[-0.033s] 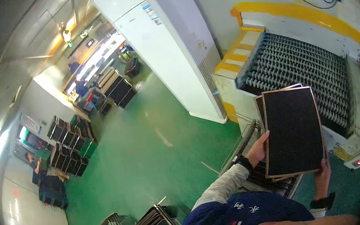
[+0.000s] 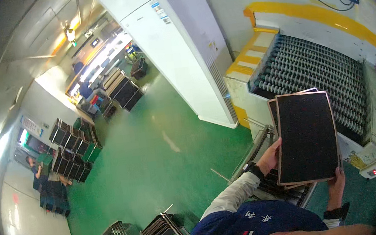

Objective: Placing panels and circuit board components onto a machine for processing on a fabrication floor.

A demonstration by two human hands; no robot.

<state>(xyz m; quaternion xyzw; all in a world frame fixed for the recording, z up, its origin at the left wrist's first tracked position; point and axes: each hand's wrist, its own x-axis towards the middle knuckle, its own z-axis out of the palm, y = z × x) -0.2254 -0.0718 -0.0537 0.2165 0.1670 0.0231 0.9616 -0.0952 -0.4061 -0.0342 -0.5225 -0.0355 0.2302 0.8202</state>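
A small stack of flat black panels (image 2: pixel 307 138) with copper-coloured edges is held in front of me, tilted, at the lower right. The top panel hides most of those beneath, whose edges stick out at the left and top. My left hand (image 2: pixel 269 157) grips the stack's left edge, fingers out of sight underneath. At the lower right corner my right hand (image 2: pixel 337 188) is closed on the same stack. Below the panels, a rack (image 2: pixel 266 180) with a slotted or toothed side is partly covered by them and my left arm.
Just beyond the panels stands a machine with a bed of roller wheels (image 2: pixel 310 79). A tall white cabinet (image 2: pixel 165 49) rises ahead. Wire racks with panels (image 2: pixel 164 231) stand on the green floor (image 2: pixel 146 160) at lower left. Farther left, a person (image 2: pixel 35 169) is beside stacked crates (image 2: pixel 70 150).
The whole view has shifted very slightly. The panels and both my hands keep the same hold and place.
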